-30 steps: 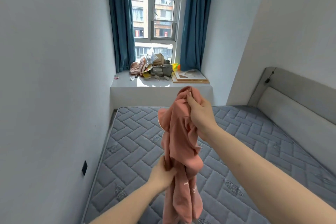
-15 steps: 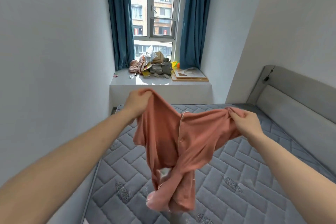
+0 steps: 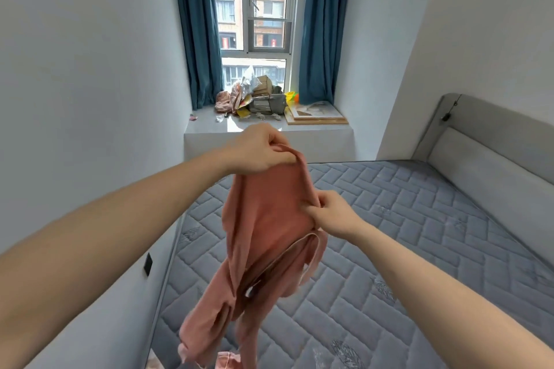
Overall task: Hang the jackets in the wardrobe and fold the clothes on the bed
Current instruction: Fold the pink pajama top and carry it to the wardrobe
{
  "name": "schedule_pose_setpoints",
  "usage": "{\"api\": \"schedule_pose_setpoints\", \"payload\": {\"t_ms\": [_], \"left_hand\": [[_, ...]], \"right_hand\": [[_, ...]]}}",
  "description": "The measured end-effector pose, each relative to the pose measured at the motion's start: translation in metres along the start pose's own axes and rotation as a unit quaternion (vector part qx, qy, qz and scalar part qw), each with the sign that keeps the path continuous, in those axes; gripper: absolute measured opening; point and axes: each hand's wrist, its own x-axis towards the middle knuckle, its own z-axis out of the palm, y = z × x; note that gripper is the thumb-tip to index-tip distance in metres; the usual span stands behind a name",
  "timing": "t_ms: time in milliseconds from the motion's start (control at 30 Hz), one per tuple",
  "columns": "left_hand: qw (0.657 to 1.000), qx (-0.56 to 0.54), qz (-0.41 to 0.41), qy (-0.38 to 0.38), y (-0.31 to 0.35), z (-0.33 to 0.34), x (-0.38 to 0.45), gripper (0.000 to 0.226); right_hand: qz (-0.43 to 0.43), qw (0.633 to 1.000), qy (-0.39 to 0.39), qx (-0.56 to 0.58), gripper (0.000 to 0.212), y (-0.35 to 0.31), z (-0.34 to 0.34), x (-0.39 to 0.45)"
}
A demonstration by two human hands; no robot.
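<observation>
We have the pink garment (image 3: pixel 263 237) hanging in the air above the bed (image 3: pixel 419 234), our left hand (image 3: pixel 257 150) pinching its top edge and our right hand (image 3: pixel 332 213) pinching a fold lower on its right side. It looks light, soft and limp, sagging into a bunch with its lower parts dangling. We judge the shoulders or side seams the best hold for spreading it flat.
</observation>
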Motion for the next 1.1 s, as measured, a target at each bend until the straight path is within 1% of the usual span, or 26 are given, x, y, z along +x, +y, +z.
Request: {"api": "schedule_pose_setpoints", "payload": {"t_ms": [33,67,100,133,167,200,233,267,300,367,400,433,467,500,567,600,633,667,733,800,867,933,967,1033,1067,1100], "left_hand": [[0.999,0.031,-0.006,-0.003,-0.012,-0.006,-0.006,0.033],[0.997,0.069,-0.018,-0.017,-0.024,-0.012,-0.013,0.046],[0.991,0.119,-0.041,-0.043,-0.037,-0.013,-0.022,0.061],[0.978,0.18,-0.073,-0.078,-0.052,-0.011,-0.032,0.069],[0.959,0.239,-0.105,-0.108,-0.069,-0.005,-0.041,0.066],[0.945,0.271,-0.133,-0.126,-0.088,0.002,-0.049,0.053],[0.946,0.252,-0.165,-0.121,-0.106,0.007,-0.057,0.034],[0.958,0.182,-0.206,-0.082,-0.122,0.012,-0.065,0.018],[0.962,0.094,-0.256,-0.017,-0.134,0.018,-0.071,0.01],[0.934,-0.029,-0.329,0.137,-0.148,0.04,-0.081,0.012],[0.919,-0.049,-0.345,0.182,-0.148,0.058,-0.086,0.017],[0.916,-0.069,-0.353,0.177,-0.143,0.081,-0.093,0.022],[0.923,-0.103,-0.348,0.125,-0.136,0.107,-0.101,0.028],[0.929,-0.144,-0.337,0.039,-0.124,0.133,-0.109,0.036],[0.915,-0.19,-0.319,-0.156,-0.094,0.182,-0.123,0.062],[0.901,-0.203,-0.315,-0.221,-0.081,0.205,-0.125,0.076],[0.89,-0.213,-0.317,-0.247,-0.071,0.226,-0.124,0.088],[0.886,-0.227,-0.33,-0.235,-0.066,0.244,-0.121,0.095],[0.882,-0.241,-0.368,-0.171,-0.064,0.27,-0.109,0.089],[0.883,-0.225,-0.391,-0.126,-0.073,0.283,-0.1,0.067],[0.898,-0.188,-0.383,-0.104,-0.088,0.289,-0.096,0.038],[0.917,-0.156,-0.361,-0.07,-0.098,0.29,-0.097,0.026],[0.923,-0.143,-0.353,-0.051,-0.102,0.291,-0.097,0.028],[0.935,-0.12,-0.332,-0.04,-0.108,0.293,-0.096,0.057],[0.939,-0.112,-0.321,-0.055,-0.109,0.295,-0.094,0.068],[0.943,-0.098,-0.309,-0.077,-0.108,0.297,-0.091,0.067]], "right_hand": [[-0.002,1.0,0.012,-0.001,0.03,0.002,-0.002,0.0],[-0.008,1.0,0.024,0.011,0.028,0.002,-0.004,-0.001],[-0.017,0.999,0.035,0.034,0.025,-0.001,-0.006,0.0],[-0.027,0.997,0.044,0.062,0.022,-0.007,-0.008,0.0],[-0.04,0.994,0.05,0.086,0.021,-0.015,-0.01,0.001],[-0.049,0.992,0.051,0.102,0.022,-0.022,-0.011,0.003],[-0.057,0.991,0.05,0.111,0.022,-0.028,-0.014,0.004],[-0.061,0.991,0.044,0.112,0.021,-0.033,-0.017,0.004],[-0.059,0.992,0.036,0.106,0.02,-0.035,-0.02,0.004],[-0.039,0.994,0.026,0.102,0.024,-0.032,-0.024,0.005],[-0.024,0.993,0.034,0.107,0.028,-0.032,-0.024,0.006],[-0.006,0.992,0.05,0.119,0.028,-0.032,-0.023,0.009],[0.011,0.989,0.07,0.133,0.025,-0.033,-0.022,0.011],[0.024,0.985,0.092,0.146,0.023,-0.035,-0.02,0.013],[0.03,0.975,0.13,0.178,0.025,-0.039,-0.015,0.014],[0.032,0.968,0.142,0.205,0.029,-0.041,-0.014,0.013],[0.033,0.961,0.148,0.233,0.036,-0.042,-0.013,0.011],[0.034,0.955,0.151,0.252,0.043,-0.044,-0.014,0.009],[0.034,0.948,0.158,0.273,0.049,-0.045,-0.017,0.003],[0.041,0.939,0.174,0.294,0.04,-0.045,-0.024,-0.003],[0.049,0.931,0.192,0.305,0.031,-0.039,-0.036,-0.01],[0.062,0.92,0.218,0.319,0.025,-0.03,-0.049,-0.018],[0.073,0.915,0.226,0.327,0.023,-0.024,-0.053,-0.022],[0.089,0.907,0.221,0.348,0.029,-0.015,-0.057,-0.027],[0.092,0.906,0.206,0.358,0.036,-0.013,-0.056,-0.029],[0.094,0.907,0.192,0.363,0.042,-0.012,-0.055,-0.03]]}}
